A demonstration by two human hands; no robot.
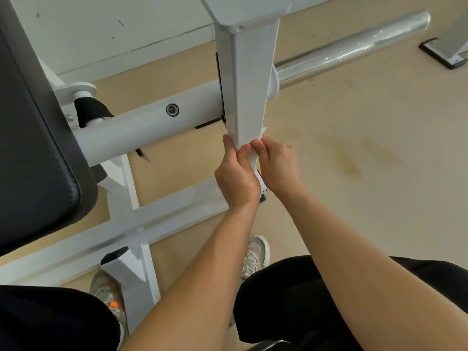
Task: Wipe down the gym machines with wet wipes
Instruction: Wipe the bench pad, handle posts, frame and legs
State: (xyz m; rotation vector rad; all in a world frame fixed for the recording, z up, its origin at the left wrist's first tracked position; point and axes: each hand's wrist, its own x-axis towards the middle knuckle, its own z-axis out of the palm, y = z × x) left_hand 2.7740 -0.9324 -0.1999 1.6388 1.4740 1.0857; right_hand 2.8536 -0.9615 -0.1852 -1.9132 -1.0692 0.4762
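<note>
Plainly the whole move turns on the white upright post (249, 79), whose long axis runs from the top of the view straight down between the two hands toward its foot on the floor, so any stroke has to travel along that line, up toward the cap or down toward the base. A white wet wipe (264, 130) is wrapped round the post just above the knuckles, with one corner sticking out on the right edge. The left hand (236, 179) has its fingers curled round the left side of the post and its thumb pressed on the near face, pinching the wipe against the metal. The right hand (277, 162) mirrors it from the other side, fingers bent and thumb tip meeting the wipe beside the left thumb. Neither hand is nearer, since both already sit on the post; I judge the bare length above them offers the longer run. A chrome bar (354, 45) juts from the post to the right, and a black pad (33, 148) fills the left. No brand or writing can be read: a dark plate (218, 72) on the post's left face shows only edge-on, and a small mark near the foot is too small to tell
</note>
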